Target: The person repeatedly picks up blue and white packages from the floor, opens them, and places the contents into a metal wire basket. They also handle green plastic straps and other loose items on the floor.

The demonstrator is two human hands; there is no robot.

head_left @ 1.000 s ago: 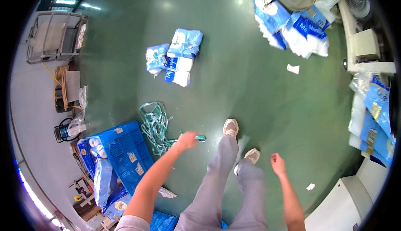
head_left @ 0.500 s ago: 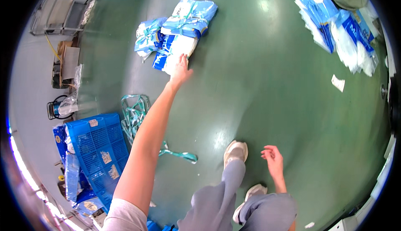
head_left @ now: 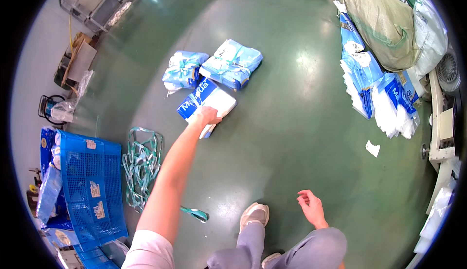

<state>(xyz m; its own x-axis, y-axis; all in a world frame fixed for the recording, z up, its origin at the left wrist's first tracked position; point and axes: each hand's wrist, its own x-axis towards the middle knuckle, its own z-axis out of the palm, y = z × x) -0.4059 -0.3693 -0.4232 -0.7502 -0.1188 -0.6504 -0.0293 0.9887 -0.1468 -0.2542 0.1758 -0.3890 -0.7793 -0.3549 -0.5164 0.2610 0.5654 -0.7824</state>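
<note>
Three tied bundles of plastic packaging bags lie together on the green floor ahead. My left hand [head_left: 206,116] reaches forward, its fingers bent and closed at the strap on the nearest bundle of plastic bags [head_left: 224,104], which is blue and white. Its fingertips are partly hidden. Behind that bundle sit a light-blue bundle [head_left: 184,69] tied with teal strap and a larger light-blue bundle [head_left: 233,64]. My right hand [head_left: 312,208] hangs over my right knee, loosely curved, fingers apart and holding nothing.
Tangled teal strapping [head_left: 142,164] lies left of my arm, beside a blue plastic crate [head_left: 92,186] tipped on its side. On the right are loose blue-white bags [head_left: 365,69], a beige sack [head_left: 382,26], a paper scrap [head_left: 372,148] and a fan [head_left: 448,70].
My view has shifted forward and right. My left hand has gone from lying over the nearest bundle to closing at its strap, and that bundle now sits more apart from the larger one.
</note>
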